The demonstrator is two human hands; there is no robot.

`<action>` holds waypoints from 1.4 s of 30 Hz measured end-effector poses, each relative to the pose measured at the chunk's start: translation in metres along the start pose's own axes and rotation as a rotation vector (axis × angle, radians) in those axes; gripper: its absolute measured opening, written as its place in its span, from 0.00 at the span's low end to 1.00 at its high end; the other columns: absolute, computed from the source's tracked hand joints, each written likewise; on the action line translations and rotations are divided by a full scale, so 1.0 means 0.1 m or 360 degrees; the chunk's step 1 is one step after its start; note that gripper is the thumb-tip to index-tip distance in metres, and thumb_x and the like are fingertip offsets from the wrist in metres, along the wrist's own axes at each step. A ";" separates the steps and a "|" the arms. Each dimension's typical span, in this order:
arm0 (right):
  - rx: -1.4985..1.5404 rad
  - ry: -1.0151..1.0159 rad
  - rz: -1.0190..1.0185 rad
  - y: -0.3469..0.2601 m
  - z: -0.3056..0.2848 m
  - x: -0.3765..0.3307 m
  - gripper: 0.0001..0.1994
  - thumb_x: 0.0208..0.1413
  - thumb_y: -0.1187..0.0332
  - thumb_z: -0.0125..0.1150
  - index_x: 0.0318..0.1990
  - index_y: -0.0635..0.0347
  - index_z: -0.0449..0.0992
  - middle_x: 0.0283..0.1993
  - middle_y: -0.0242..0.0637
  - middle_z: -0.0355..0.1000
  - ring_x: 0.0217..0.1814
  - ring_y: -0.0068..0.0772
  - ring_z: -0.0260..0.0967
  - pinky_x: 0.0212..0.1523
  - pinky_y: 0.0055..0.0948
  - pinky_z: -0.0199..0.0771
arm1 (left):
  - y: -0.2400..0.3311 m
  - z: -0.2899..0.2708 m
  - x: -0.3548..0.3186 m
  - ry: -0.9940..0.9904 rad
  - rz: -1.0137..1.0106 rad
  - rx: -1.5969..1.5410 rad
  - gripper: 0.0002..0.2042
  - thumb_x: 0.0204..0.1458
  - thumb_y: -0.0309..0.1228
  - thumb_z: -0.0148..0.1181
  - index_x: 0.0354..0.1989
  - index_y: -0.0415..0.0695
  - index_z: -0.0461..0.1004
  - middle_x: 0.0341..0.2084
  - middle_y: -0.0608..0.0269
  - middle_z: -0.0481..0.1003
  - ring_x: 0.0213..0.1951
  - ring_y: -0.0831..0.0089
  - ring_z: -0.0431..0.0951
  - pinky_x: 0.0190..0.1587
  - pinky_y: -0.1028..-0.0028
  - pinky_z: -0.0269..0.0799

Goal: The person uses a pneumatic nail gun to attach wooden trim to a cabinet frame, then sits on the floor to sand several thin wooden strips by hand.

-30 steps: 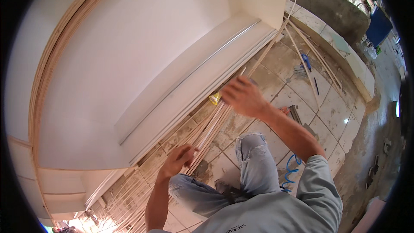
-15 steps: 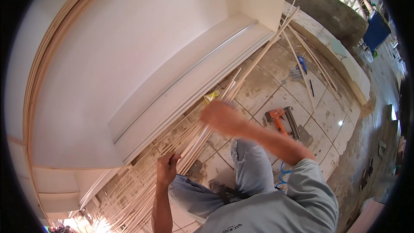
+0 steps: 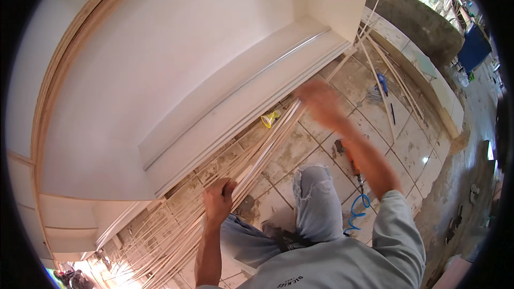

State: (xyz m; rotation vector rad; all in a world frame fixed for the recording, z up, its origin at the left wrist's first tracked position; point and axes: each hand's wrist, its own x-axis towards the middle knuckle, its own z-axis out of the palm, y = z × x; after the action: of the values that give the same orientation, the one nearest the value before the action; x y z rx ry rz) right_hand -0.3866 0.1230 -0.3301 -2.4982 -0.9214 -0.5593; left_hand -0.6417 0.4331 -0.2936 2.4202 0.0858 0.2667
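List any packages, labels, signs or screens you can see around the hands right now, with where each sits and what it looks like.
No screens or signs are in view.
Yellow wrapper-like scrap: on the tiled floor by the white cabinet base, beside the bundle of thin wooden strips; crumpled, too small to tell more.
Printed mark on grey shirt: bottom edge, small and dark.
Left hand grips the strips; right hand is blurred above their far end.

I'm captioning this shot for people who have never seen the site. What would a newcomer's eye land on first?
First, the big cream-white cabinet panel filling the upper left. Next, the bundle of long thin pale wooden strips slanting across the dirty tiled floor, with the left hand gripping it near the kneeling person's jeans and the blurred right hand at its far end. A small yellow object lies beside the strips.
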 end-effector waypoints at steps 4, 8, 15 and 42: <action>0.0137 -0.0254 -0.0498 -1.76 0.23 -0.25 0.12 0.48 0.71 0.57 0.42 0.53 0.77 0.47 0.35 0.74 0.53 0.37 0.70 0.58 0.41 0.70 | 0.09 0.24 0.15 -0.0018 0.0152 0.0048 0.06 0.53 0.27 0.64 0.36 0.38 0.78 0.28 0.47 0.78 0.29 0.48 0.78 0.31 0.60 0.71; 0.0260 -0.0022 -0.0440 -1.34 0.21 -0.22 0.09 0.50 0.70 0.56 0.39 0.54 0.77 0.41 0.35 0.74 0.48 0.37 0.71 0.53 0.40 0.72 | 0.12 0.15 0.12 -0.0057 0.0148 -0.0157 0.06 0.54 0.26 0.62 0.36 0.37 0.77 0.28 0.46 0.78 0.30 0.47 0.77 0.31 0.60 0.71; 0.0050 -0.0317 -0.0228 -0.55 -0.09 -0.08 0.16 0.51 0.71 0.57 0.48 0.62 0.77 0.50 0.43 0.75 0.56 0.46 0.70 0.61 0.43 0.68 | 0.24 0.23 0.25 -0.0141 0.0151 -0.0104 0.06 0.55 0.26 0.60 0.38 0.37 0.76 0.27 0.46 0.77 0.30 0.45 0.76 0.32 0.58 0.71; 0.0234 -0.0465 -0.0620 -2.23 0.09 -0.14 0.19 0.45 0.70 0.61 0.48 0.62 0.77 0.52 0.38 0.72 0.61 0.39 0.66 0.65 0.38 0.64 | 0.08 0.11 0.00 0.0177 0.0208 0.0492 0.06 0.49 0.20 0.65 0.34 0.37 0.77 0.27 0.53 0.76 0.30 0.55 0.78 0.29 0.63 0.72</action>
State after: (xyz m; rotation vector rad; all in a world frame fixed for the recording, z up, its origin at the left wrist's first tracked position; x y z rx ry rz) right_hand -0.5461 0.2750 -0.2907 -2.3138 -1.5207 -0.2285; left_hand -0.6398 0.4199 -0.2972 2.7212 0.0196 0.4784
